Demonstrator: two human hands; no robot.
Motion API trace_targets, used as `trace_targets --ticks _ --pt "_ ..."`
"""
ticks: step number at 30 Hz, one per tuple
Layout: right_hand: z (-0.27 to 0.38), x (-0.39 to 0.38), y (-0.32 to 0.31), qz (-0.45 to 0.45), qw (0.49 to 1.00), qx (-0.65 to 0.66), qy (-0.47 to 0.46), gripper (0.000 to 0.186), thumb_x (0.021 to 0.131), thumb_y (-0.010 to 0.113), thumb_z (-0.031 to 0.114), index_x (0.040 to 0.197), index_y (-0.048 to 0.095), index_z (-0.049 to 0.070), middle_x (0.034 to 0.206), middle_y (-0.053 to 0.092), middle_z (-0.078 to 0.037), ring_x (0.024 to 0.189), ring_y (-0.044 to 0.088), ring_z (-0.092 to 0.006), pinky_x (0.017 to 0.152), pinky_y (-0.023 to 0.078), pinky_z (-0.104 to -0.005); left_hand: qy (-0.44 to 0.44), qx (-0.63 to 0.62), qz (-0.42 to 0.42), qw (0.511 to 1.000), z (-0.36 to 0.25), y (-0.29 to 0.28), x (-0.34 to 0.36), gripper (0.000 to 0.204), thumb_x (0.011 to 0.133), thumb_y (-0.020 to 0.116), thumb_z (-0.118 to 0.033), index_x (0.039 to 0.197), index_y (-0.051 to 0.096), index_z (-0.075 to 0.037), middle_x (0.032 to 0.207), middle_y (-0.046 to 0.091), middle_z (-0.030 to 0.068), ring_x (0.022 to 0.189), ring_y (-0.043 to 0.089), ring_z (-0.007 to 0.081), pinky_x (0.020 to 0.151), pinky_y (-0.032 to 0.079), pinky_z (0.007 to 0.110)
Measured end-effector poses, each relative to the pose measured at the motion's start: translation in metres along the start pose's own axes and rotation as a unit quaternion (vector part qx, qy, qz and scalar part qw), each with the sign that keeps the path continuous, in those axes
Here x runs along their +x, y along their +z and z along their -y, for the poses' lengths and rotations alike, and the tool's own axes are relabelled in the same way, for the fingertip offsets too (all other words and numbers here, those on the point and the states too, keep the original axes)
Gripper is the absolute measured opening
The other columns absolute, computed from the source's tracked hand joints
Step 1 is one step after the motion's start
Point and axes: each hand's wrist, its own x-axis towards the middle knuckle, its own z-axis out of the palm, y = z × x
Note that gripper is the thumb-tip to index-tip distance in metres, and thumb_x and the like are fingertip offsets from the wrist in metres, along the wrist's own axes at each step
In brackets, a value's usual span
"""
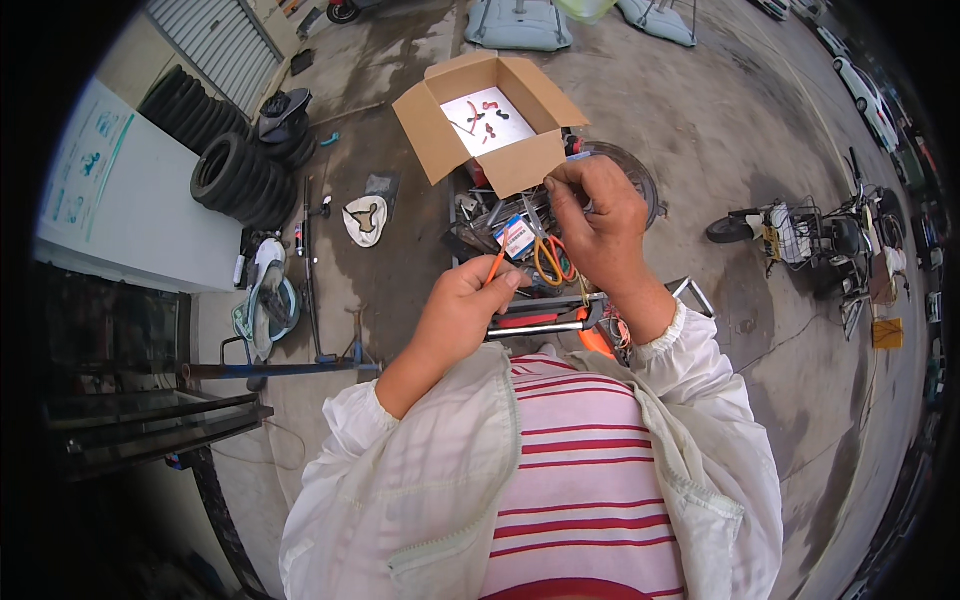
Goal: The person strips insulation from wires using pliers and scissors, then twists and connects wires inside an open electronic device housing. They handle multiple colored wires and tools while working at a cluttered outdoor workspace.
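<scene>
My left hand [468, 305] is closed on a thin orange rod-like item [494, 265], in front of a pile of metal tools [470, 235] with a small blue-and-white packet [515, 238]. My right hand [605, 225] is higher, pinched just by the lower right flap of an open cardboard box [520, 170]; what is between the fingertips is too small to make out. The box holds small red and black pieces [475, 115] on a white base. Scissors with orange handles [543, 262] lie below my right hand, above a tool carrier with metal bars [530, 328].
Stacked tyres [225, 175], a white cabinet [110, 170] and a bucket [270, 310] stand left. A white cloth item [363, 220] lies on the pavement. An electric scooter [800, 235] is at the right, with parked cars [866, 100] beyond. Blue-grey weighted bases [518, 25] sit at the top.
</scene>
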Motion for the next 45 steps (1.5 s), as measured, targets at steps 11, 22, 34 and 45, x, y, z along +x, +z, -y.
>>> trace_targets --ticks 11,22,34,45 --pt "0.003 -0.012 -0.026 0.209 0.972 -0.018 -0.109 0.013 0.072 0.072 0.008 0.079 0.062 0.007 0.078 0.054 -0.006 0.076 0.057 -0.0263 0.063 0.048 -0.0379 -0.036 -0.285 -0.052 0.957 0.0 0.012 0.018 0.02 0.099 0.056 -0.021 0.102 0.064 -0.003 0.091 0.068 0.0084 0.058 0.048 0.0043 0.051 0.046 0.022" --pt "0.001 -0.025 -0.034 0.171 0.981 -0.023 -0.092 0.017 0.072 0.073 0.009 0.086 0.065 0.005 0.083 0.057 -0.007 0.074 0.057 -0.027 0.064 0.049 -0.0371 -0.021 -0.158 -0.061 0.985 0.006 0.033 0.012 0.019 0.097 0.06 -0.018 0.095 0.067 -0.001 0.073 0.056 -0.0008 0.056 0.042 0.0029 0.046 0.031 0.019" --pt "0.021 -0.027 -0.052 0.21 0.976 0.043 -0.044 0.044 0.078 0.069 0.006 0.122 0.062 0.003 0.096 0.055 -0.015 0.092 0.055 -0.0337 0.082 0.046 -0.0416 0.028 -0.048 -0.08 0.995 0.006 0.044 0.001 0.02 0.096 0.061 -0.02 0.1 0.07 -0.003 0.067 0.05 -0.0078 0.053 0.035 0.0 0.046 0.025 0.021" --pt "0.031 -0.029 -0.06 0.2 0.978 0.041 -0.031 0.039 0.078 0.068 0.004 0.117 0.064 0.002 0.094 0.059 -0.014 0.091 0.057 -0.0329 0.079 0.048 -0.0408 0.03 -0.062 -0.087 0.994 0.004 0.049 -0.003 0.02 0.096 0.061 -0.019 0.101 0.07 -0.002 0.065 0.049 -0.0087 0.052 0.036 0.0 0.045 0.025 0.021"
